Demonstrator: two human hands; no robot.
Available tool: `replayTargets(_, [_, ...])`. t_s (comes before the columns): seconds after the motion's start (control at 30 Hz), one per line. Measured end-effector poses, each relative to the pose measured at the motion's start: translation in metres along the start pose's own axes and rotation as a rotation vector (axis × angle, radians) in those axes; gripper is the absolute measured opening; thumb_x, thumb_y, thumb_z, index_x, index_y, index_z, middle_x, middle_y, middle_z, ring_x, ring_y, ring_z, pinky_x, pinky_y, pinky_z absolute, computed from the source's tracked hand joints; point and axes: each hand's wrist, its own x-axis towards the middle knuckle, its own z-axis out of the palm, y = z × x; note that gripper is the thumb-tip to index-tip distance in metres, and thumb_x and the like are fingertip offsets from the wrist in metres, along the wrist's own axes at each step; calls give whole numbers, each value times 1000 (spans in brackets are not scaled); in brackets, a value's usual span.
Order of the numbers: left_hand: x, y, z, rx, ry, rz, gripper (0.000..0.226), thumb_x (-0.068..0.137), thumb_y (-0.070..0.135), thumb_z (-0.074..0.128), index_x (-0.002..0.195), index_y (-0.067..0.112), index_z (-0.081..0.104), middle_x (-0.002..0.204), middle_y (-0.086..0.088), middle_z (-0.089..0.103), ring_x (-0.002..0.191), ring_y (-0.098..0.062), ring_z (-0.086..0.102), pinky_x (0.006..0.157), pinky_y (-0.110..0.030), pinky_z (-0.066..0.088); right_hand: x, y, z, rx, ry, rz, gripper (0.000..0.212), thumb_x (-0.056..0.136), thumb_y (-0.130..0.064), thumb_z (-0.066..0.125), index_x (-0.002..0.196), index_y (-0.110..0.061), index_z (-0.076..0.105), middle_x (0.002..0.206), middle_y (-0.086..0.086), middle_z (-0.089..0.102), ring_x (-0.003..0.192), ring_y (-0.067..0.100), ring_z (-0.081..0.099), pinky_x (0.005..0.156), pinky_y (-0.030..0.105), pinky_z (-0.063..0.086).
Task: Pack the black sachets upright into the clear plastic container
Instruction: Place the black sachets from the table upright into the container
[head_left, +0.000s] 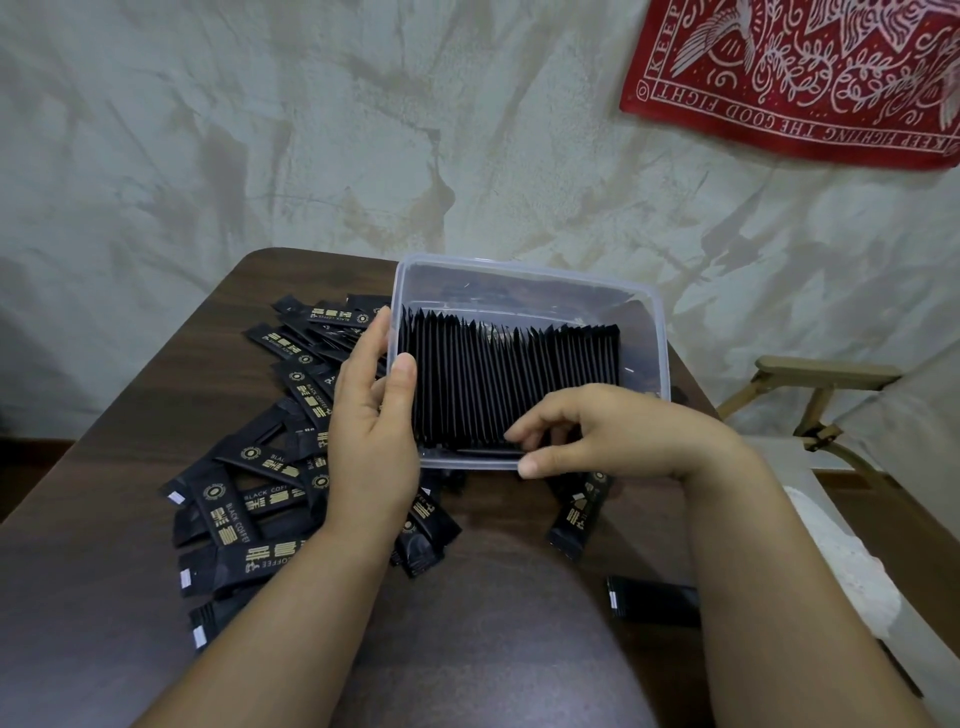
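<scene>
Well, the black sachets (509, 379) stand on edge in one tight row inside the clear plastic container (530, 275), running from its left wall to just short of the right wall. I see the left hand (371, 431) clamped on that left wall, thumb over the rim against the first sachet and fingers outside. The right hand (613, 431) hooks over the near rim with its fingers curled onto the row's near ends and its thumb outside; I cannot tell whether it pinches a sachet. Both forearms reach in from the bottom. Loose sachets (249, 499) lie heaped flat on the dark tabletop (130, 441) left of the container, and a single sachet (652, 603) lies apart by the right forearm. A red cloth (810, 73) hangs on the wall behind
</scene>
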Motion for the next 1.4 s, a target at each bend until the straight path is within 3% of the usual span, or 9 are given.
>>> replayTargets(0.07, [0, 0, 0, -2, 0, -2, 35, 103, 18, 45, 128, 42, 44, 142, 6, 49, 113, 18, 51, 92, -4, 39, 0, 1, 0, 7, 0, -33, 31, 76, -33, 75, 106, -31, 68, 96, -11, 64, 84, 7, 60, 73, 22, 49])
replayTargets(0.23, [-1, 2, 0, 7, 7, -4, 36, 103, 16, 45, 131, 37, 45, 142, 7, 49, 110, 22, 50, 90, 0, 37, -6, 2, -8, 149, 123, -129, 16, 76, -17, 76, 85, -30, 73, 79, -8, 71, 65, -5, 58, 64, 11, 43])
replayTargets(0.33, [-1, 3, 0, 5, 0, -11, 36, 103, 16, 45, 132, 38, 45, 141, 8, 49, 109, 23, 50, 89, 0, 37, -2, 8, -10, 252, 378, -156, 17, 79, -14, 74, 77, -30, 69, 64, -16, 66, 61, -2, 56, 61, 15, 44])
replayTargets(0.5, [-1, 2, -1, 5, -1, -20, 37, 103, 18, 46, 132, 39, 44, 143, 10, 48, 116, 18, 49, 98, -5, 38, 14, 22, -9, 561, 828, -132, 17, 87, -11, 65, 84, -25, 56, 78, -3, 59, 59, 6, 55, 51, 24, 49])
replayTargets(0.6, [-1, 2, -1, -1, -9, -22, 36, 103, 18, 45, 131, 40, 43, 142, 11, 48, 115, 19, 49, 97, -4, 38, 21, 27, -6, 654, 958, -108, 21, 87, -8, 64, 88, -26, 53, 84, 1, 55, 68, 7, 56, 55, 26, 53])
replayTargets(1.07, [0, 0, -1, 1, -5, -33, 38, 102, 19, 46, 137, 36, 45, 142, 10, 49, 113, 21, 48, 92, 0, 36, 32, 20, 12, 476, 1026, -44, 21, 86, -15, 67, 75, -24, 52, 72, 0, 61, 66, 15, 63, 51, 21, 49])
replayTargets(1.17, [-1, 0, -1, -2, -6, -32, 38, 103, 19, 45, 136, 37, 45, 142, 11, 48, 112, 22, 48, 90, 0, 36, 33, 21, 14, 403, 1017, -23, 20, 85, -16, 68, 73, -23, 53, 72, 0, 61, 70, 21, 64, 52, 26, 53])
replayTargets(1.27, [0, 0, -1, -4, 2, -28, 37, 103, 18, 46, 135, 36, 45, 141, 9, 49, 111, 22, 49, 89, 0, 37, 32, 22, 15, 265, 987, 23, 20, 83, -17, 69, 72, -23, 53, 70, -2, 60, 68, 19, 62, 63, 40, 56])
replayTargets(1.4, [0, -1, 0, -6, 4, -25, 37, 103, 16, 46, 135, 34, 45, 141, 7, 49, 109, 22, 50, 87, 1, 37, 29, 22, 14, 137, 845, 90, 25, 82, -18, 71, 70, -25, 50, 68, 2, 63, 63, 18, 61, 67, 37, 55])
